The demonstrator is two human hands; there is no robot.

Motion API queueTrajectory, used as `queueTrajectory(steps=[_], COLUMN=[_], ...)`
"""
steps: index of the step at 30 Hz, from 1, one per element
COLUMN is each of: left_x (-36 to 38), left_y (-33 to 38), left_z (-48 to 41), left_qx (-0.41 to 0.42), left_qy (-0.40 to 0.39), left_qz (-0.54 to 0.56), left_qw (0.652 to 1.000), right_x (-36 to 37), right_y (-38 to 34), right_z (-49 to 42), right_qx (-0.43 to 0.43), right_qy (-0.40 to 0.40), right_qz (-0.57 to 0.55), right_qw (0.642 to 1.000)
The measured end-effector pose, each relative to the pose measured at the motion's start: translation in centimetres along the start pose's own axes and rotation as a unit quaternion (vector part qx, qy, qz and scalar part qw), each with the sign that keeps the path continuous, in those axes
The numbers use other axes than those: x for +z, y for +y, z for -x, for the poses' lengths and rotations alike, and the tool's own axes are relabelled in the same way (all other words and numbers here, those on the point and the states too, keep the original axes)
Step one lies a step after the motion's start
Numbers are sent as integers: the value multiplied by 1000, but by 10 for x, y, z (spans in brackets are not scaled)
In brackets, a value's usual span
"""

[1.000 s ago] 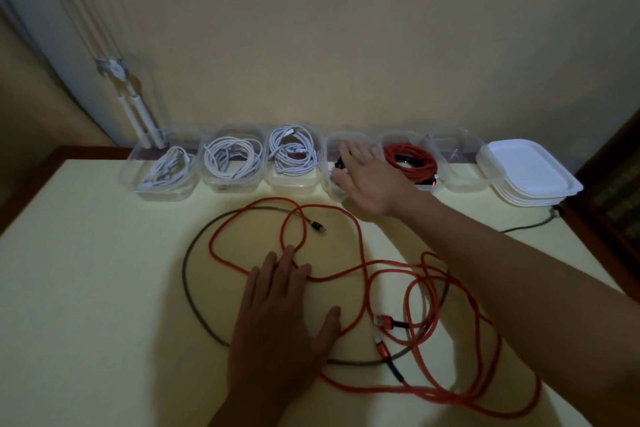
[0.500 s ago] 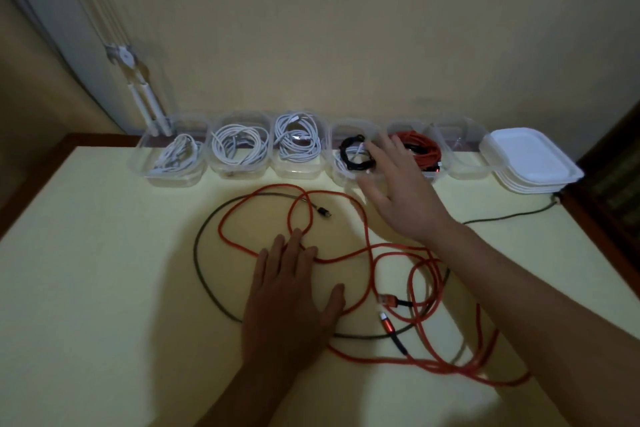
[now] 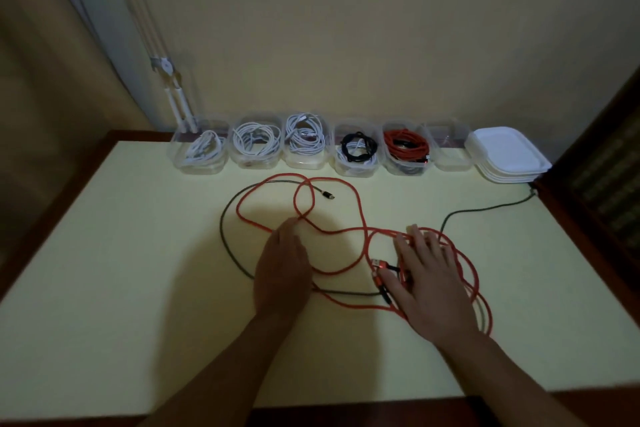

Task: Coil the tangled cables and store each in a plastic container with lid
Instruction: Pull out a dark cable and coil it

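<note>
Red braided cable [image 3: 361,215], dark grey cable [image 3: 222,226]: left tangled. Five clear plastic containers [image 3: 254,164] filled, unlidded. Left grip [image 3: 282,270], right grip [image 3: 433,284] laid flat, nothing clasped.

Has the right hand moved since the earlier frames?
Yes. The right hand withdrew from the container with the black cable in the back row, toward the person, and now lies flat on the red cable tangle.
</note>
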State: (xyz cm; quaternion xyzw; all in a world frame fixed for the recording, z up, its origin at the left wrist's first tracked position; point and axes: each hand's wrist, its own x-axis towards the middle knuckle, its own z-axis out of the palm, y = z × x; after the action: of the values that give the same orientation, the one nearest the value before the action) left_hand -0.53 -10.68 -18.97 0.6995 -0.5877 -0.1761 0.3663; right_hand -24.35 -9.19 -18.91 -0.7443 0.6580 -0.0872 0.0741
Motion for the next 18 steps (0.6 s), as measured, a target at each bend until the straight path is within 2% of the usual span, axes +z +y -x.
queueTrajectory(steps=[4,8,12,15,18], left_x=[-13,-33,-42,-42,-43], left_y=[-14,-24,-44,-45,-34], left_z=[8,26,42,40,39], left_qx=[-20,71,231,257,278], left_qy=[-11,-46,-72,-61,-56], left_qz=[15,-16,-134,-172,-229], left_qw=[1000,996,961,949,931], right_x=[-3,-3,-13,-15,-5], right_y=[-4,-5,-20,-38,-46], right_z=[-2,-10,-3,23,51], right_qx=[1,3,-3,-62,-123], right_qy=[11,18,89,154,139], right_qz=[-6,-29,-85,-127,-111], right_qw=[1000,999,992,978,976])
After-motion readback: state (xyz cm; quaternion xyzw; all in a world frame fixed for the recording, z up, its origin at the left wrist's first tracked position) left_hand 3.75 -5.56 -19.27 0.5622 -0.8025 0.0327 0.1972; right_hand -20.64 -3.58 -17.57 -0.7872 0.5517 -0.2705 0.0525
